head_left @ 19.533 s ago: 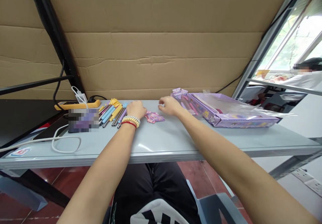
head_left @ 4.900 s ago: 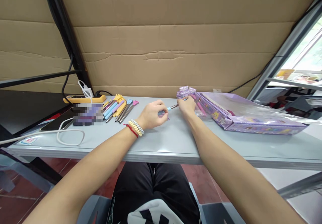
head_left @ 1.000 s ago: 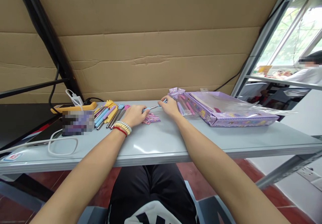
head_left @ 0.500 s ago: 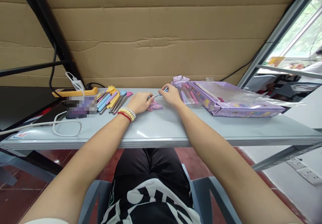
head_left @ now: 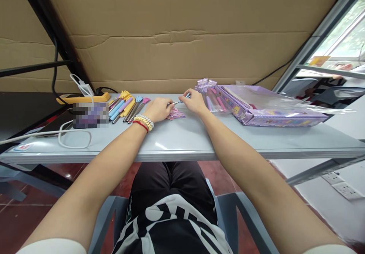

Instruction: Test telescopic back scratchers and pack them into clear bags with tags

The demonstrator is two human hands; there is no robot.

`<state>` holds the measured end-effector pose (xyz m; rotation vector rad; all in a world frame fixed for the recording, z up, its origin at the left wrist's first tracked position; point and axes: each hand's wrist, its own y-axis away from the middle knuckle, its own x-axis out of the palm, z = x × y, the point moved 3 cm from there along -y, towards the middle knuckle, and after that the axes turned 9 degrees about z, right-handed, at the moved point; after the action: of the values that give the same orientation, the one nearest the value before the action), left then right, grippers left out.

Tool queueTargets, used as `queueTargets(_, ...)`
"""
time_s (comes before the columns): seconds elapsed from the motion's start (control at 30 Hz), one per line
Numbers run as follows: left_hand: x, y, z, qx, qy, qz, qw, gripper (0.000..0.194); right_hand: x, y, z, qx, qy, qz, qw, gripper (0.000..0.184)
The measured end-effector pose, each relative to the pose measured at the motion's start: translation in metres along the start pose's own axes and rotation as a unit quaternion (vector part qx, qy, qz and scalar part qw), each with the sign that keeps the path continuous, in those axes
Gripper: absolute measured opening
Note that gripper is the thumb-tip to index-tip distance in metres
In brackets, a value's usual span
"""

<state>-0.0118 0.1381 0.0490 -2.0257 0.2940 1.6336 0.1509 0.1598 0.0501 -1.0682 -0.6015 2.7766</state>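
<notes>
Blue-and-silver stick (head_left: 179,102), near the table's (head_left: 182,138) back edge, is pinched between left hand (head_left: 158,110) and right hand (head_left: 196,101) (both grips closed, partly hiding it); light, aligned pinches should steady it best.

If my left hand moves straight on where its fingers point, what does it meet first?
Most likely your right hand, at the other end of the slim stick you hold; depth is unclear.

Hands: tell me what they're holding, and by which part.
A slim silver-and-blue rod: right hand at its blue part, left hand toward the other end.
</notes>
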Motion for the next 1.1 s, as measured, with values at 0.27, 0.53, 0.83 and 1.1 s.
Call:
queueTargets(0.27,-0.0001,0.0002,-0.0008,-0.001,-0.004,-0.01,1.0,0.033,0.0003,0.0008,0.0026,0.0,0.01,0.007,1.0,0.018)
queueTargets(0.53,0.0004,-0.0003,0.0003,-0.004,-0.005,-0.004,1.0,0.033,0.0004,0.0007,0.0027,-0.005,0.03,0.01,0.999,0.019)
queueTargets(0.83,-0.0012,0.0005,-0.001,-0.015,-0.005,0.009,1.0,0.033,0.0004,0.0011,0.0033,0.004,0.035,0.017,0.999,0.02)
queueTargets(1.1,-0.0007,0.0004,-0.0011,-0.013,-0.004,0.012,1.0,0.034,0.001,0.001,0.0024,0.006,0.036,0.018,0.999,0.02)
